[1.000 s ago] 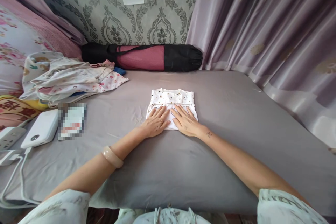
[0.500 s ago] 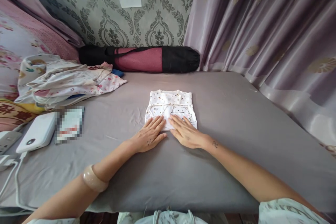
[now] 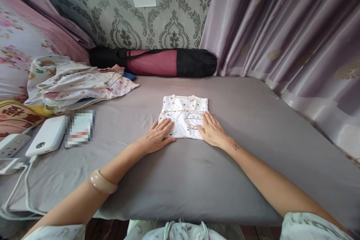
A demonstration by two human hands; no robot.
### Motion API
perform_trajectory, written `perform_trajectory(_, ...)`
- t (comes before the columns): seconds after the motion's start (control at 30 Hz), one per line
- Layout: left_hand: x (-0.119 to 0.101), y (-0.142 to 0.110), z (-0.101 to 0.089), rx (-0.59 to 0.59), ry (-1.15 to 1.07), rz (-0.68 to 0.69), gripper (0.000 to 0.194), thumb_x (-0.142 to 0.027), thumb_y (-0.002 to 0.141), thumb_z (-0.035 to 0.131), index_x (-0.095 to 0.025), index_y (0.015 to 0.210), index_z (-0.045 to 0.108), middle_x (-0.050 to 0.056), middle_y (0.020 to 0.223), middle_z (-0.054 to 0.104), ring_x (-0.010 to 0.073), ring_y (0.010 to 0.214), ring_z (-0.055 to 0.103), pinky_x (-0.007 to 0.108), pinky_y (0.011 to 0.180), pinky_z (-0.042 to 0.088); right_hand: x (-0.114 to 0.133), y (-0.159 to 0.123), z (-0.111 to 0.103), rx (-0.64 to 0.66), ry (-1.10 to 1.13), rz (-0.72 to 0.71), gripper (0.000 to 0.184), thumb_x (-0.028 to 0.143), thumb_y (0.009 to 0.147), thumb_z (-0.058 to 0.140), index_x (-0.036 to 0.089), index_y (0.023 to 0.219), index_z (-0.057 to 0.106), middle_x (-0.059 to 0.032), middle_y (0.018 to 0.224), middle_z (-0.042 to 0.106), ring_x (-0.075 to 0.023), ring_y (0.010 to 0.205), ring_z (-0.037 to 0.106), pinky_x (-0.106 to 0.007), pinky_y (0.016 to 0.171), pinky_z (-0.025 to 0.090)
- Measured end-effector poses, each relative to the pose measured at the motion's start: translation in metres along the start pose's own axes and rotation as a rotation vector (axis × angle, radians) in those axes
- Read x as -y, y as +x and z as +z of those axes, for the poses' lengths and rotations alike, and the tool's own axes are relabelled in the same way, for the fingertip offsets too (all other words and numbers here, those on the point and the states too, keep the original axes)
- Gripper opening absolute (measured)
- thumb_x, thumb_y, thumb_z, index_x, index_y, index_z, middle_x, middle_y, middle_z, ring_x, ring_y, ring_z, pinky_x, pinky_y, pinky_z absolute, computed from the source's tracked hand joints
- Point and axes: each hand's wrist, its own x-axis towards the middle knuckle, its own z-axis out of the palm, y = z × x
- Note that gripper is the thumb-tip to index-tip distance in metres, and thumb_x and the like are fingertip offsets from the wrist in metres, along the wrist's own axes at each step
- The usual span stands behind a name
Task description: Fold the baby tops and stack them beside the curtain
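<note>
A small folded white garment (image 3: 184,114) with tiny prints and a cartoon drawing lies in the middle of the grey bed sheet (image 3: 197,180). My left hand (image 3: 156,135) rests flat on its near left corner, fingers stretched out. At the near right corner my right hand (image 3: 211,131) lies flat too, fingers apart. Neither hand grips anything. A pale bangle (image 3: 102,182) sits on my left forearm.
A pile of printed clothes (image 3: 78,82) lies at the back left. A rolled mat in a black and pink bag (image 3: 157,62) runs along the wall. A white power bank (image 3: 46,140), a socket strip (image 3: 12,144) and cables sit at left. Curtains (image 3: 295,37) hang on the right.
Both hands have slid toward me off the garment's middle and moved apart to its near corners, uncovering the cartoon drawing.
</note>
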Motion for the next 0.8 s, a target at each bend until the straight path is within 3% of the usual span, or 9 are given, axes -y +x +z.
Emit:
perform_trajectory(0.13,0.005,-0.008,-0.005,-0.110,0.029,-0.009,0.063,-0.061,0.094,0.034,-0.020,0.140,0.043,0.016,0.146,0.041,0.0300,0.131,0.043,0.044,0.106,0.036,-0.005,-0.010,-0.003,0.001,0.049,-0.069,0.069,0.050,0.098,0.021,0.004,0.150,0.026,-0.0163,0.160,0.014,-0.0265,0.147,0.012,-0.044,0.119,0.017)
perform_trajectory(0.23,0.009,-0.016,-0.008,-0.161,0.068,0.029,0.048,-0.051,0.097,0.037,-0.019,0.130,0.051,0.014,0.127,0.056,0.0279,0.112,0.054,0.043,0.095,0.042,-0.006,-0.026,-0.004,-0.061,0.047,-0.192,0.060,0.044,0.100,0.024,0.010,0.148,0.034,-0.0138,0.157,0.026,-0.0248,0.146,0.019,-0.048,0.119,0.015)
perform_trajectory(0.33,0.012,-0.024,-0.013,-0.155,0.087,0.129,0.034,-0.037,0.100,0.034,-0.019,0.118,0.057,0.011,0.112,0.063,0.0242,0.104,0.058,0.040,0.089,0.042,-0.006,-0.044,-0.006,-0.142,0.047,-0.319,0.048,0.037,0.101,0.030,0.015,0.140,0.047,-0.0122,0.149,0.042,-0.0237,0.139,0.035,-0.049,0.119,0.019)
perform_trajectory(0.4,0.013,-0.027,-0.017,-0.137,0.100,0.188,0.030,-0.029,0.100,0.033,-0.019,0.111,0.059,0.010,0.108,0.065,0.0225,0.101,0.059,0.037,0.086,0.043,-0.008,-0.053,-0.008,-0.192,0.056,-0.347,0.041,0.033,0.100,0.035,0.018,0.132,0.056,-0.0109,0.142,0.051,-0.0238,0.131,0.046,-0.047,0.115,0.029)
perform_trajectory(0.53,0.011,-0.029,-0.026,-0.102,0.125,0.235,0.027,-0.018,0.096,0.036,-0.019,0.102,0.061,0.009,0.107,0.065,0.0215,0.100,0.059,0.035,0.083,0.044,-0.015,-0.060,-0.010,-0.226,0.075,-0.377,0.031,0.026,0.099,0.041,0.023,0.118,0.064,-0.0081,0.126,0.061,-0.0238,0.111,0.059,-0.039,0.091,0.052)
perform_trajectory(0.7,0.008,-0.025,-0.024,-0.081,0.132,0.224,0.025,-0.014,0.092,0.037,-0.018,0.090,0.062,0.008,0.097,0.066,0.0211,0.093,0.059,0.032,0.080,0.045,-0.018,-0.057,-0.011,-0.245,0.041,-0.428,0.029,0.017,0.097,0.041,0.021,0.110,0.067,-0.0083,0.116,0.065,-0.0234,0.098,0.061,-0.037,0.080,0.054)
perform_trajectory(0.8,0.007,-0.022,-0.018,-0.093,0.103,0.130,0.024,-0.014,0.090,0.037,-0.018,0.087,0.060,0.008,0.092,0.065,0.0203,0.086,0.060,0.030,0.071,0.046,-0.018,-0.056,-0.009,-0.236,0.018,-0.449,0.033,0.010,0.096,0.037,0.020,0.109,0.066,-0.0086,0.116,0.065,-0.0233,0.098,0.060,-0.036,0.079,0.054)
